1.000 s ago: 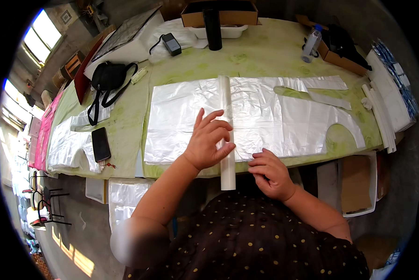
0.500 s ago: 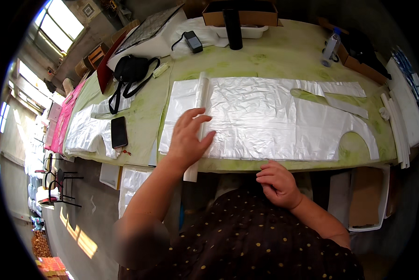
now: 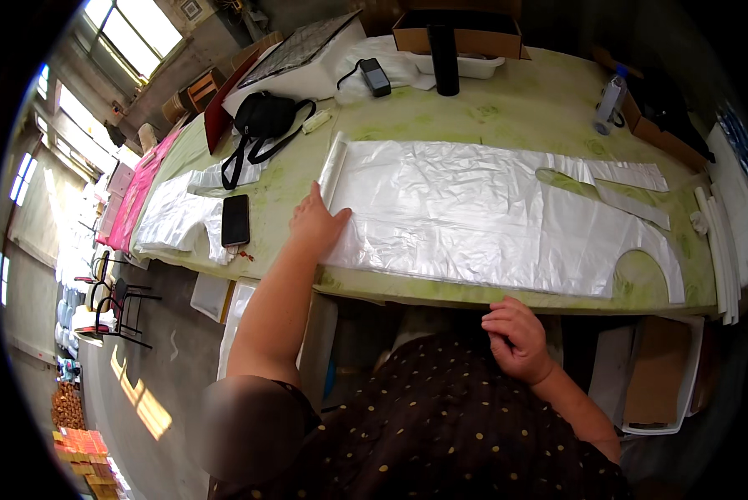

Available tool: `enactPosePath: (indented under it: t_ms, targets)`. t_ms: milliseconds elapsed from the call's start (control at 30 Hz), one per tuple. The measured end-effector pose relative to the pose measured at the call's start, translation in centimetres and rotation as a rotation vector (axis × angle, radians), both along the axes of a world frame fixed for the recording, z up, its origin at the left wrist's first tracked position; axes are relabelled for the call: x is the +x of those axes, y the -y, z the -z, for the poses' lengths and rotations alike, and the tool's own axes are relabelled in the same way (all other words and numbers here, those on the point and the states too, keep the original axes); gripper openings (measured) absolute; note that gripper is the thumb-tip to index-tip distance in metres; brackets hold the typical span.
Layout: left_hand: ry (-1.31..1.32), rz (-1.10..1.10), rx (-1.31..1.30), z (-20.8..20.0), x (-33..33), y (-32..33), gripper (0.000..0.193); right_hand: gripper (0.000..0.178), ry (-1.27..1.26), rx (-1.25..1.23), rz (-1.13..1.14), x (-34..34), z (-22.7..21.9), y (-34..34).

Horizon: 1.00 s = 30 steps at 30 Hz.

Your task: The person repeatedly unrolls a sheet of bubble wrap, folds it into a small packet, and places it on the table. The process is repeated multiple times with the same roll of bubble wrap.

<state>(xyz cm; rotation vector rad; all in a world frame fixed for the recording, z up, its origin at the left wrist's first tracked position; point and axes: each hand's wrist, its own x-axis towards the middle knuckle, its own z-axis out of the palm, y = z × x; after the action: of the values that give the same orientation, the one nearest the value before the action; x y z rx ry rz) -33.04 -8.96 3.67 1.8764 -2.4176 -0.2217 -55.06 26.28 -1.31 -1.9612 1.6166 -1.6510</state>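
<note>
A shiny, see-through plastic apron (image 3: 466,217) lies spread across the table, its straps and curved cut-outs toward the right. Along its left end runs a narrow white roll (image 3: 333,171), slightly tilted. My left hand (image 3: 317,223) rests against the roll's near part and the apron's left edge, fingers stretched and thumb apart; its palm is hidden. Close to my body, just off the table's front edge, my right hand (image 3: 517,337) hovers with loosely curled fingers. Nothing shows in it.
On the green-patterned table (image 3: 549,100) lie a black phone (image 3: 235,220), a black bag (image 3: 264,115) and another plastic piece (image 3: 174,218) at left. A black cylinder (image 3: 443,60) and cardboard box (image 3: 457,33) stand behind. A bottle (image 3: 610,100) and white tubes (image 3: 718,250) are at right.
The roll has shifted left to the apron's end, and my left hand has moved left with it. Plastic that showed left of the roll no longer shows. My right hand stays by the front edge.
</note>
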Motion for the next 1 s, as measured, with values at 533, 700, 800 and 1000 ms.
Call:
enactPosePath:
  t_ms: [533,700,800,1000]
  targets:
    - [-1.454,0.251,0.776,0.3,-12.2,-12.3,0.087,0.077,0.219,0.488,-0.167,1.9,-5.2,3.5]
    - [-1.454,0.33,0.873,2.1,-15.5,-16.2,0.083,0.082,0.264,0.648,0.015,0.2,-4.8,1.7]
    - [-1.141,0.452,0.975,2.7,-15.7,-15.2,0.077,0.082,0.299,0.664,0.106,-1.2,-3.8,-1.5]
    - [-0.89,0.36,0.585,2.1,-18.0,-9.6,0.086,0.079,0.26,0.815,0.166,-3.2,-3.3,-8.1]
